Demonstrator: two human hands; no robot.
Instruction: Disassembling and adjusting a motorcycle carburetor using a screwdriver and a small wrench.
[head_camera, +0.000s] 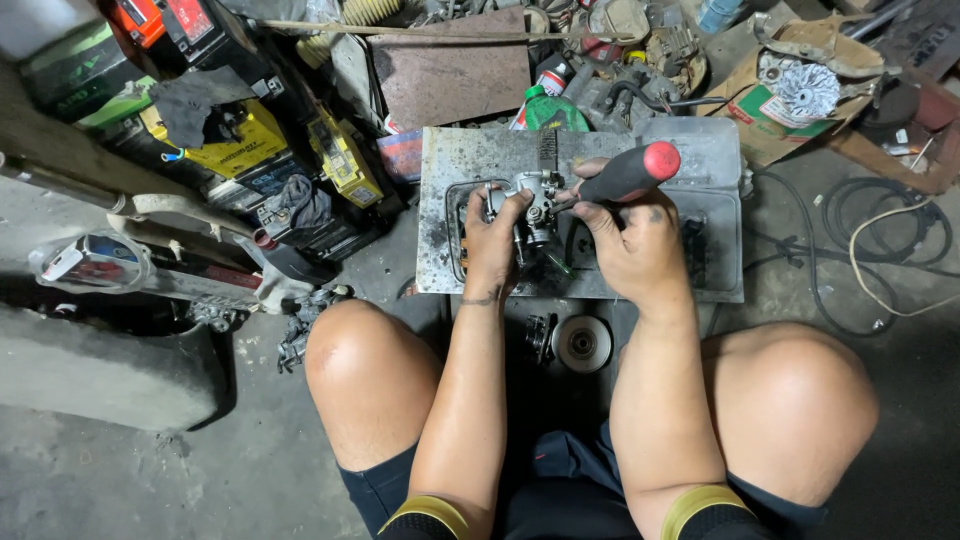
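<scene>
Over the grimy metal tray (700, 170) on the floor, the left hand (492, 245) has its fingers (516, 207) clenched around a small grey carburettor (535, 205), while the right hand (632, 245), at 3 o'clock of it, grips a screwdriver (630, 172) by its black handle with the red cap pointing to 1 o'clock. Just below the tray, at 6 o'clock between the bare knees, lies a round metal disc (583, 343); yellow batteries (250, 145) are stacked well apart at 9 o'clock, and black cables (880, 215) coil at 3 o'clock.
</scene>
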